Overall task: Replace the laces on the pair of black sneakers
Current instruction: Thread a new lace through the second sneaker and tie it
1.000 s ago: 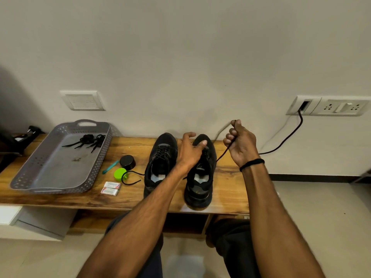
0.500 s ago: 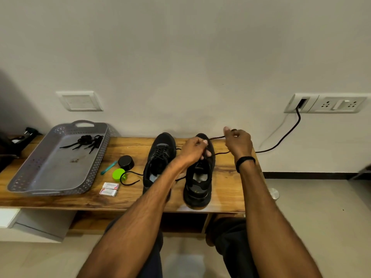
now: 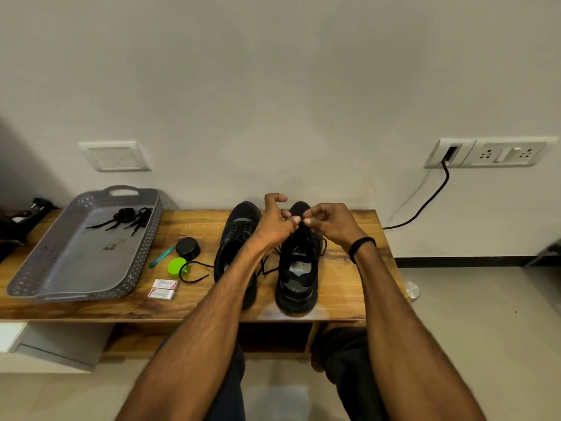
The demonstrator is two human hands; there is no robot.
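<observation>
Two black sneakers stand side by side on the wooden bench (image 3: 340, 287), toes toward the wall. The left sneaker (image 3: 235, 238) is laced. Over the toe end of the right sneaker (image 3: 299, 275) my left hand (image 3: 277, 221) and my right hand (image 3: 329, 221) meet, each pinching the black lace (image 3: 323, 247) with fingertips close together. Loose lace hangs down both sides of that shoe. Another black lace end (image 3: 192, 273) curls on the bench left of the shoes. A bundle of black laces (image 3: 127, 218) lies in the grey tray (image 3: 39, 275).
Left of the sneakers lie a black round lid (image 3: 187, 248), a green cap (image 3: 176, 266), a teal stick (image 3: 161, 256) and two small white packets (image 3: 164, 288). A black cable (image 3: 425, 205) runs from the wall socket (image 3: 449, 153) behind the bench. A metal cap (image 3: 413, 290) sits on the floor.
My right hand came down from its raised pull and moved left to the shoe's toe end. Both hands now meet there, and the lace has gone slack.
</observation>
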